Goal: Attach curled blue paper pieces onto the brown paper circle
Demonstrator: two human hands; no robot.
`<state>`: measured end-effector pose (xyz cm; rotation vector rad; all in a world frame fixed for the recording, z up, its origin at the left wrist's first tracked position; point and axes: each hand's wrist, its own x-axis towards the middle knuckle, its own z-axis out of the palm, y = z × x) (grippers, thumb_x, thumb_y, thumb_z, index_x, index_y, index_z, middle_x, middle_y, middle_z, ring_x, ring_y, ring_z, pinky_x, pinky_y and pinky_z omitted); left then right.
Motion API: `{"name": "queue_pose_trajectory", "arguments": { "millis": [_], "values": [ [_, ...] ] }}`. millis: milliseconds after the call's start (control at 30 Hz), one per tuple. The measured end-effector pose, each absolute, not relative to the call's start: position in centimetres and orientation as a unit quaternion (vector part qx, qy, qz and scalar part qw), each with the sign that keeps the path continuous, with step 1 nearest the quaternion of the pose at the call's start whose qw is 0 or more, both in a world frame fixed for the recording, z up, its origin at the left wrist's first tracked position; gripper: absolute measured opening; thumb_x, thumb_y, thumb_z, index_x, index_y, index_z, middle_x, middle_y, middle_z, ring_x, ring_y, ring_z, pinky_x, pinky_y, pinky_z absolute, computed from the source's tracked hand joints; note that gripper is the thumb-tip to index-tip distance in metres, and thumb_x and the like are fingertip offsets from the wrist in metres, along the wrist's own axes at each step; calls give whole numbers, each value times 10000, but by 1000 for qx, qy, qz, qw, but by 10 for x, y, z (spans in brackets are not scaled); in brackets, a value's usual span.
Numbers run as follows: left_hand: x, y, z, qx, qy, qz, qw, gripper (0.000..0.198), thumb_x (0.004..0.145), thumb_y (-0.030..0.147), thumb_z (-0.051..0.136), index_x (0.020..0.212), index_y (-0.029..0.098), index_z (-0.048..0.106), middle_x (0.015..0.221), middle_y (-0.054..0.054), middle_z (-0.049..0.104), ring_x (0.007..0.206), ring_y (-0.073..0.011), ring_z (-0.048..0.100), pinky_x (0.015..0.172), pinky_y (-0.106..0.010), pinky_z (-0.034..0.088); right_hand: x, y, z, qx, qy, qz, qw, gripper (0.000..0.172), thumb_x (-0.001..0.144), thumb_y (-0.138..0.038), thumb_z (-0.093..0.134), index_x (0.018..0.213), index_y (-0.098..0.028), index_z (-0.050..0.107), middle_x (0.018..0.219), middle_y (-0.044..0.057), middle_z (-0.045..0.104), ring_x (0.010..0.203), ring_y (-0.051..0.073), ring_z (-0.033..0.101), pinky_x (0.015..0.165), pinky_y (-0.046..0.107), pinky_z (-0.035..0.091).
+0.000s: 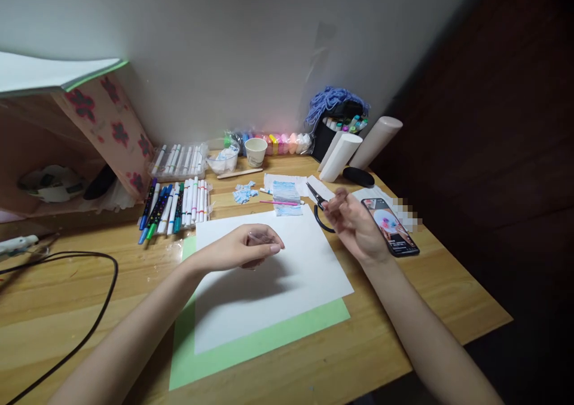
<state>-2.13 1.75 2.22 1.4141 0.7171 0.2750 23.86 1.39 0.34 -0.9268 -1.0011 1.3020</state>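
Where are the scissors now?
Head view, right of centre: the scissors lie at the far right corner of the white paper, beside the right hand, left of the phone.

One head-worn camera looks forward and down, close over the wooden desk (403, 309), centred on the white sheet (278, 291), with the wall (251, 52) just beyond.

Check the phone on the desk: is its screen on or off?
On. The phone shows a lit, colourful picture on its screen.

Black-handled scissors (319, 206) lie at the white sheet's (269, 285) right edge.
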Motion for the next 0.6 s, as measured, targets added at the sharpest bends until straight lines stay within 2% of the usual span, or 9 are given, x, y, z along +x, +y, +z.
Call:
{"name": "queue_pose_trajectory", "arguments": {
  "millis": [100,167,233,300,333,433,600],
  "values": [
    [-12,26,27,657,338,170,652,391,873,461,471,1133,170,472,657,55,411,539,-69,399,462,-181,314,235,13,-1,-378,-433,587,570,398,675,-353,765,992,-247,548,853,-12,531,837,122,592,857,273,485],
    [1,44,31,717,367,197,559,417,901,465,404,1194,170,433,720,23,467,601,-94,452,510,-205,364,233,14,-4,-380,-430,576,583,418,648,-296,791,993,-243,561,870,-20,514,794,101,583,802,244,493],
    [19,74,33,804,402,224,377,407,917,426,386,1219,156,422,887,-48,545,779,-140,526,663,-252,435,233,17,-8,-390,-428,557,595,424,619,-241,809,971,-237,574,875,-24,527,749,87,575,747,224,493],
    [44,112,32,856,457,204,132,350,922,337,388,1193,119,432,1064,-123,540,983,-194,518,827,-306,425,235,21,-13,-411,-418,542,602,409,608,-228,814,953,-219,595,868,-17,564,730,85,574,718,216,488],
    [57,132,30,855,473,195,92,317,913,276,398,1169,96,448,1100,-159,526,1036,-234,494,877,-358,398,236,23,-15,-424,-411,539,600,400,605,-236,816,946,-206,608,853,-10,588,729,90,578,710,217,485],
    [92,184,14,853,490,175,47,269,906,158,332,1100,53,487,1147,-233,499,1110,-304,447,924,-445,339,237,27,-19,-458,-397,535,588,368,595,-296,813,893,-172,639,748,6,634,674,115,584,629,234,477],
    [114,220,-12,860,488,142,41,233,867,93,361,1022,37,526,1063,-245,554,1055,-306,495,915,-448,346,240,29,-18,-483,-419,530,557,293,630,-391,775,739,-155,640,621,15,629,543,121,539,499,243,411]
  ]
}}
